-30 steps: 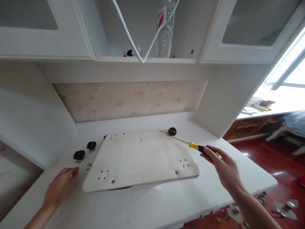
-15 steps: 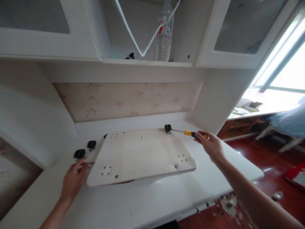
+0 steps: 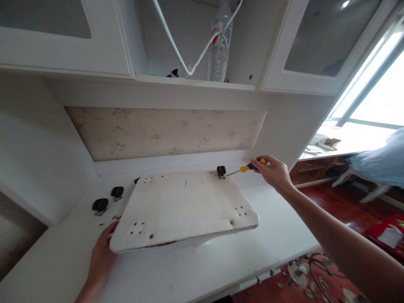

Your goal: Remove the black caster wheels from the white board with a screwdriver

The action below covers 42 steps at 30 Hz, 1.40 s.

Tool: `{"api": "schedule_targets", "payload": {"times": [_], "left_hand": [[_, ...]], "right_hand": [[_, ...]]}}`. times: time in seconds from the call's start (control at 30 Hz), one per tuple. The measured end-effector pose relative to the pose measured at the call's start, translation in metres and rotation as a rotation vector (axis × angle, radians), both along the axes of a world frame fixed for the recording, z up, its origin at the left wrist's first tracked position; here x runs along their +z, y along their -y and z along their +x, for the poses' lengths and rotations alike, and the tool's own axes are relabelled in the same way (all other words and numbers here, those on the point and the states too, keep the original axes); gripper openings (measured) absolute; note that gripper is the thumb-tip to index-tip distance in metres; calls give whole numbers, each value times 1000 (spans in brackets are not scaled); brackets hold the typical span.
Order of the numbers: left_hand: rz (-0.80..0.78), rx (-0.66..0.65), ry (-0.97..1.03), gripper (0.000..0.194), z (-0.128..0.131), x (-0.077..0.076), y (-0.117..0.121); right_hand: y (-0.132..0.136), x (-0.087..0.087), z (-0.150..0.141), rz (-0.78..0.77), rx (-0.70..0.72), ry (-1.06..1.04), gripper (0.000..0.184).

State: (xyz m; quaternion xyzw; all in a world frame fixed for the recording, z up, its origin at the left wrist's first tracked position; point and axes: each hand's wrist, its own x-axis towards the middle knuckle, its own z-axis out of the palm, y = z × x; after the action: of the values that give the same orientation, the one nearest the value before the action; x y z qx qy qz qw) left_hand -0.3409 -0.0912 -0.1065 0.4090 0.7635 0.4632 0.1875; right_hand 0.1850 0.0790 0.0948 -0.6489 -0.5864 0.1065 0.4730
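Observation:
A white board (image 3: 189,206) with rounded front corners and groups of screw holes lies on the white desktop (image 3: 202,269). My left hand (image 3: 104,249) holds its front left corner, the fingertips partly hidden at the edge. A yellow-and-black screwdriver (image 3: 244,168) is gripped in my right hand (image 3: 274,171). Its shaft slants down to the left, with the tip close beside the base of a black caster (image 3: 221,170) at the board's far right corner. I cannot tell whether the tip touches. Two loose casters, one nearer (image 3: 100,205) and one farther (image 3: 117,192), stand left of the board near small dark screws (image 3: 116,217).
Overhead, a cabinet shelf (image 3: 189,82) holds a clear plastic bottle (image 3: 218,59), and a white cable (image 3: 172,42) hangs before it. A floral panel (image 3: 170,130) backs the desk. Glassy pieces and dark cable (image 3: 315,269) lie on the red floor at right.
My left hand has moved from beside the loose casters and screws to the board's front left corner. The screwdriver tip has dropped from the caster's wheel level to near its base, the handle tilting up.

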Motion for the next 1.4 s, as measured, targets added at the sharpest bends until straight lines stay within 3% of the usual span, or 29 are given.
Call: {"api": "schedule_targets", "payload": {"times": [0.23, 0.67, 0.9, 1.4], "left_hand": [[-38, 64, 18, 60, -1, 3, 2], [-58, 74, -75, 53, 3, 6, 3], [18, 83, -46, 47, 1, 1, 3], [-22, 54, -84, 53, 1, 3, 5]], "right_hand": [[-7, 12, -11, 18, 39, 56, 38], [-19, 7, -7, 32, 59, 146, 46], [-23, 10, -11, -3, 87, 230, 39], [-23, 27, -16, -11, 103, 389, 31]]}}
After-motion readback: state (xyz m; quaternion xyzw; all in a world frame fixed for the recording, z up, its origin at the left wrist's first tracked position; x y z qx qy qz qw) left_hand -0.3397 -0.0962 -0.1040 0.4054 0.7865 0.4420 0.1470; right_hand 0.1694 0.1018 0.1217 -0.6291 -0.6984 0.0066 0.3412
